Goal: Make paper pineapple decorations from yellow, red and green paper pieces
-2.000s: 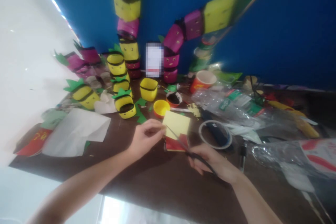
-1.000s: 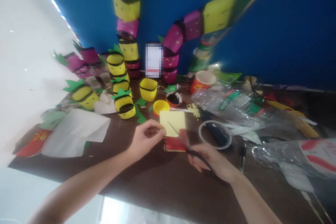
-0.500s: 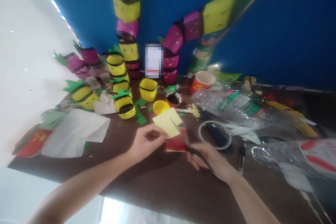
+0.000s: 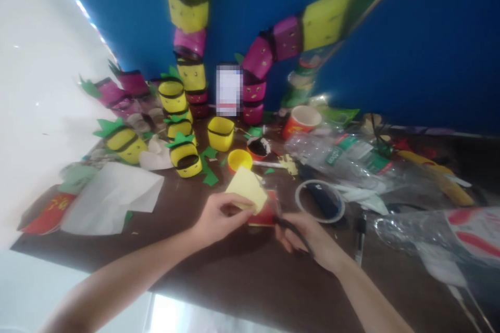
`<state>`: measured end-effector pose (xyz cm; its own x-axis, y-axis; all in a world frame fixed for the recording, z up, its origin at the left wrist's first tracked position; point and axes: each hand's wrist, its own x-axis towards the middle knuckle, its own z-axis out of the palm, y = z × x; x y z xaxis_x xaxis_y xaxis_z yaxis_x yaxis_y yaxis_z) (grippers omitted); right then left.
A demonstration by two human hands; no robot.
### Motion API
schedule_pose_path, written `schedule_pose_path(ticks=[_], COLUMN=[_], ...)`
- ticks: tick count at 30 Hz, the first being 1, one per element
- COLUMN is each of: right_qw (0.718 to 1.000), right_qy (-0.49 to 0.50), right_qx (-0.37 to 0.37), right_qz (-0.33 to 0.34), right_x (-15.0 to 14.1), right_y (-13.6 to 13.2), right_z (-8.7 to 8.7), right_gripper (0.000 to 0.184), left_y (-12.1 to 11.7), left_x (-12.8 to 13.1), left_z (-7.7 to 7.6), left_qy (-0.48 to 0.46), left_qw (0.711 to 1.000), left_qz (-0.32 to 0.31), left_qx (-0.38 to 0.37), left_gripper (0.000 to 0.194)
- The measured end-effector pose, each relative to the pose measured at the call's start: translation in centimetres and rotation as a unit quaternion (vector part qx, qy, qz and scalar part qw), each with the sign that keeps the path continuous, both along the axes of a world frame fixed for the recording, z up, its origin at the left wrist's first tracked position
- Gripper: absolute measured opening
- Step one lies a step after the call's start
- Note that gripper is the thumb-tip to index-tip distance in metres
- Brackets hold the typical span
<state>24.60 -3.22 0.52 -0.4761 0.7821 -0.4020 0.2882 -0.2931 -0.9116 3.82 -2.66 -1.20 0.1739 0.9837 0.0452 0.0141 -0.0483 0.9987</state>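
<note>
My left hand (image 4: 222, 216) pinches a piece of pale yellow paper (image 4: 246, 187) by its lower edge, raised over the dark table. In my right hand (image 4: 307, 234) is a pair of scissors (image 4: 291, 226) with black handles; the blades point up and left toward the paper's right edge and are partly blurred. Beneath the paper and blades a red piece (image 4: 262, 214) with a pale lower edge lies on the table. Just behind the paper stands a small yellow cup (image 4: 239, 159), its lower part partly covered.
Yellow decorated cups (image 4: 186, 160) with green leaf tops stand left of centre. A clear tape roll (image 4: 297, 203), a pen (image 4: 360, 239) and plastic bottles (image 4: 336, 153) lie to the right. White paper (image 4: 113, 197) covers the left side. A phone (image 4: 229, 89) leans against the blue wall.
The yellow paper has turned and come slightly down in my left hand. The blades, which lay across it before, now sit at its right edge. My right hand has barely moved.
</note>
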Motion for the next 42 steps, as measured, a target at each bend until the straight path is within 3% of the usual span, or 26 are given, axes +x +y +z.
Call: schedule_pose_path(ticks=[13,28,42], right_qw=[1.000,1.000,1.000], right_qy=[0.006,0.016,0.022], right_qx=[-0.005,0.005,0.004], right_qz=[-0.001,-0.010,0.022], right_x=[-0.27,-0.21,0.43], right_y=[-0.02,-0.05,0.03], right_z=[-0.20,-0.46,-0.32], right_gripper=[0.022,0.026,0.024], left_y=[0.02,-0.06,0.22], left_x=[0.09,-0.13,-0.20], left_z=[0.49,0.16,0.22], left_qy=[0.012,0.008,0.026], left_qw=[1.000,0.998,0.998], left_qz=[-0.008,-0.020,-0.003], left_qx=[0.007,0.063,0.052], left_gripper=[0.008,0.007,0.006])
